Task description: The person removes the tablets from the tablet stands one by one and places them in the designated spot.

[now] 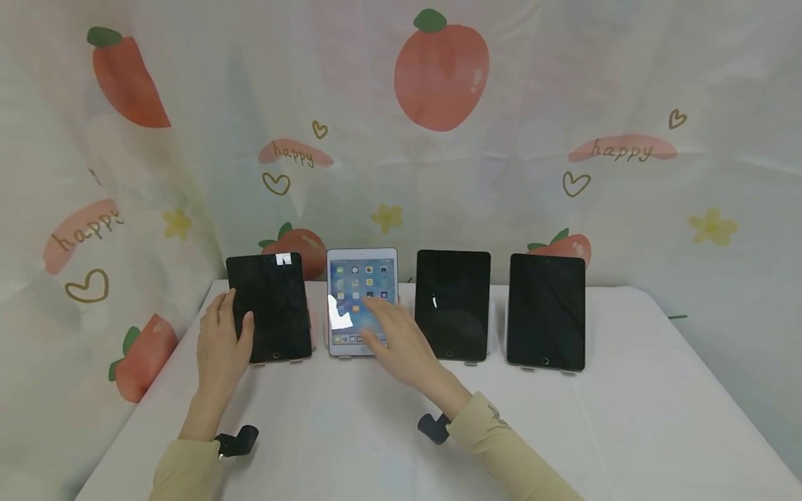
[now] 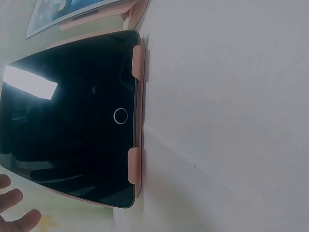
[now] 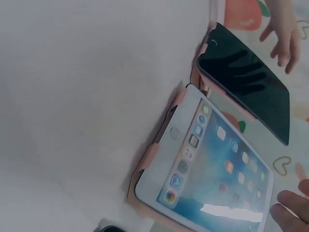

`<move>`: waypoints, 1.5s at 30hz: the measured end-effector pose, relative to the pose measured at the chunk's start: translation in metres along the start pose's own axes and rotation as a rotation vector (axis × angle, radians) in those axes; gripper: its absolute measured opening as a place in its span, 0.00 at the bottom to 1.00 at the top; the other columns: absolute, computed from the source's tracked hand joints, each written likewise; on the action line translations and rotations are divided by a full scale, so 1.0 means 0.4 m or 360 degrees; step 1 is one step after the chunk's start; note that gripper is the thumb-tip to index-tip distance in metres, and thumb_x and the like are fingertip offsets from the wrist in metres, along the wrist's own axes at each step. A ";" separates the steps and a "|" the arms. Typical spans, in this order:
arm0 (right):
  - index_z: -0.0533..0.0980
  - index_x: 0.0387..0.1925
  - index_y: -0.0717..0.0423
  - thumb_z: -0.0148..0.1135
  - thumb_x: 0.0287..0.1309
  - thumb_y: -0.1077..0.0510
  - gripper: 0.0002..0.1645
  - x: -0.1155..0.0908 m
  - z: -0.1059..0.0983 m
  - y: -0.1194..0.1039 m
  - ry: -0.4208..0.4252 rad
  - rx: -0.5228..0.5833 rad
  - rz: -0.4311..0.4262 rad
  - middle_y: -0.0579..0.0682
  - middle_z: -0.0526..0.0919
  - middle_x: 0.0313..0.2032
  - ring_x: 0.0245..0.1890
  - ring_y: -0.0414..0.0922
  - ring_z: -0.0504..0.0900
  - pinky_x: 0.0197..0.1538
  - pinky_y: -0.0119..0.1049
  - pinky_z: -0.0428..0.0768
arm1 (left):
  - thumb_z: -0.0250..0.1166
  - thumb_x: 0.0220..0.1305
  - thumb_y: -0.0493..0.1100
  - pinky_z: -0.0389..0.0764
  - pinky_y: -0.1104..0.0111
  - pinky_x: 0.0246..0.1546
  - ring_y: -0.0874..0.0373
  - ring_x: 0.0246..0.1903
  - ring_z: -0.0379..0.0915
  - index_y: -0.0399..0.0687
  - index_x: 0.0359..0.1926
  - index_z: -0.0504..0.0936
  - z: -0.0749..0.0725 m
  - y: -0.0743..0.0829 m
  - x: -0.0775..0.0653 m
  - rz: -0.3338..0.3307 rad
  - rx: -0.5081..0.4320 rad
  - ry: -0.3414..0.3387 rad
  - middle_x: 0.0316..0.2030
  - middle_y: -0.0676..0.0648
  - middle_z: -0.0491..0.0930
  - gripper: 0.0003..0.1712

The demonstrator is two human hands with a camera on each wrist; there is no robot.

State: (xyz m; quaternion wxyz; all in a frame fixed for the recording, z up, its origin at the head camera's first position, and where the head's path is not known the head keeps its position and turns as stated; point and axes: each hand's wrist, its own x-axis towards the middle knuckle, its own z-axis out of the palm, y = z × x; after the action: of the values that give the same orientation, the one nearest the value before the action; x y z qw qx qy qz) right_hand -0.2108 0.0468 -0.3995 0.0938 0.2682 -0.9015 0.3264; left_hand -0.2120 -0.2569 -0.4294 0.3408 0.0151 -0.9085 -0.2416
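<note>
A dark-screened tablet [image 1: 276, 306] leans on a pink stand [image 2: 137, 164] at the left end of the row. Near its left edge is my left hand [image 1: 219, 341], fingers extended and grasping nothing; the left wrist view catches only its fingertips [image 2: 26, 220], just off the tablet's side. To the right stands a white tablet [image 1: 378, 271], lit with a home screen of app icons. My right hand [image 1: 404, 341] hovers in front of that screen's right side, fingers loosely extended and holding nothing. In the right wrist view its fingers [image 3: 288, 220] show beside the white tablet's edge.
Two more black tablets [image 1: 452, 306] [image 1: 546, 313] stand dark to the right in the same row. A white cloth covers the table [image 1: 338, 431]. Behind hangs a curtain [image 1: 501, 202] printed with fruit, hearts and "happy". Dark wrist cameras [image 1: 241, 440] stick out from both wrists.
</note>
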 end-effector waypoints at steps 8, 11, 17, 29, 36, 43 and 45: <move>0.60 0.71 0.50 0.49 0.69 0.45 0.33 0.052 0.016 -0.026 -0.0061 0.0124 -0.0016 0.51 0.66 0.70 0.70 0.50 0.64 0.71 0.51 0.63 | 0.53 0.70 0.44 0.67 0.41 0.57 0.34 0.60 0.62 0.36 0.67 0.62 0.004 -0.014 0.016 -0.0069 -0.0026 -0.0016 0.63 0.31 0.63 0.29; 0.59 0.71 0.49 0.49 0.69 0.45 0.33 0.070 0.022 -0.035 -0.0110 0.0170 0.0028 0.50 0.66 0.70 0.70 0.50 0.65 0.70 0.50 0.65 | 0.53 0.69 0.43 0.66 0.41 0.58 0.34 0.60 0.62 0.35 0.66 0.64 0.004 -0.018 0.020 -0.0068 -0.0053 0.0008 0.63 0.31 0.64 0.28; 0.59 0.71 0.48 0.50 0.69 0.46 0.33 0.110 0.036 -0.044 -0.0146 0.0230 0.0048 0.50 0.65 0.70 0.71 0.50 0.63 0.70 0.49 0.65 | 0.52 0.70 0.42 0.66 0.40 0.58 0.35 0.62 0.60 0.35 0.66 0.64 0.004 -0.024 0.032 -0.0093 -0.0087 0.0028 0.62 0.31 0.65 0.27; 0.57 0.72 0.42 0.53 0.68 0.48 0.34 0.189 0.056 -0.063 -0.0210 0.0247 0.0111 0.48 0.63 0.71 0.71 0.49 0.63 0.69 0.50 0.67 | 0.50 0.70 0.39 0.65 0.40 0.59 0.33 0.61 0.61 0.33 0.65 0.64 0.008 -0.044 0.061 -0.0086 -0.0149 0.0048 0.60 0.28 0.65 0.25; 0.57 0.72 0.47 0.53 0.68 0.52 0.33 0.230 0.072 -0.064 -0.0230 0.0241 0.0032 0.48 0.65 0.70 0.70 0.47 0.64 0.70 0.44 0.66 | 0.51 0.70 0.37 0.72 0.43 0.50 0.35 0.54 0.67 0.33 0.65 0.64 0.012 -0.051 0.083 -0.0106 -0.0222 0.0055 0.56 0.28 0.68 0.25; 0.57 0.72 0.51 0.55 0.66 0.58 0.35 0.269 0.090 -0.077 -0.0211 0.0390 0.0048 0.49 0.68 0.68 0.69 0.45 0.67 0.69 0.40 0.67 | 0.48 0.72 0.36 0.75 0.45 0.49 0.36 0.51 0.69 0.34 0.67 0.62 0.012 -0.048 0.098 -0.0132 -0.0280 -0.0012 0.56 0.29 0.68 0.25; 0.58 0.71 0.52 0.55 0.66 0.60 0.34 0.282 0.098 -0.080 -0.0195 0.0429 0.0058 0.51 0.69 0.67 0.67 0.45 0.69 0.68 0.39 0.69 | 0.48 0.72 0.37 0.76 0.45 0.49 0.37 0.51 0.69 0.34 0.67 0.62 0.012 -0.051 0.102 -0.0140 -0.0292 -0.0017 0.55 0.29 0.68 0.25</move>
State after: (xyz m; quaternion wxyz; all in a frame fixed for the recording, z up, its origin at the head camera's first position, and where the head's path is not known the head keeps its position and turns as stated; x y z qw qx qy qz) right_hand -0.2877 -0.0466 -0.3738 -0.0040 0.2813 -0.8583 0.4291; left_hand -0.2490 -0.2808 -0.4167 0.3249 0.0223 -0.8828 -0.3386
